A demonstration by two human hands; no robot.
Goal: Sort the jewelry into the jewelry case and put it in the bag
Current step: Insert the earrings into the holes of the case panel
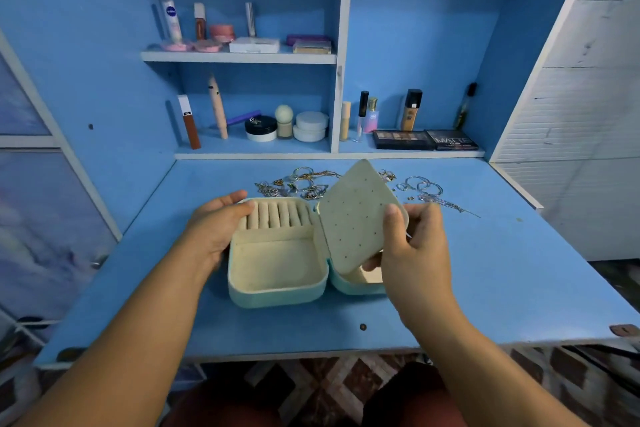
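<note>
A pale blue jewelry case (pixel 277 293) lies open on the blue desk, cream-lined, with ring rolls (pixel 277 215) at its far end and a bare compartment in front. My left hand (pixel 214 232) grips the case's left wall, thumb over the rim. My right hand (pixel 412 239) pinches the perforated earring flap (pixel 353 218), lifted upright over the lid half (pixel 353 282). Loose chains, rings and hoops (pixel 304 182) lie behind the case, with more jewelry (pixel 424 189) at the right. No bag is in view.
Cosmetics stand on the shelves at the back: tubes, jars (pixel 310 126), bottles and two eyeshadow palettes (pixel 426 139). The desk's front edge (pixel 311 354) is close to my body. A white wall panel (pixel 571 114) borders the right side.
</note>
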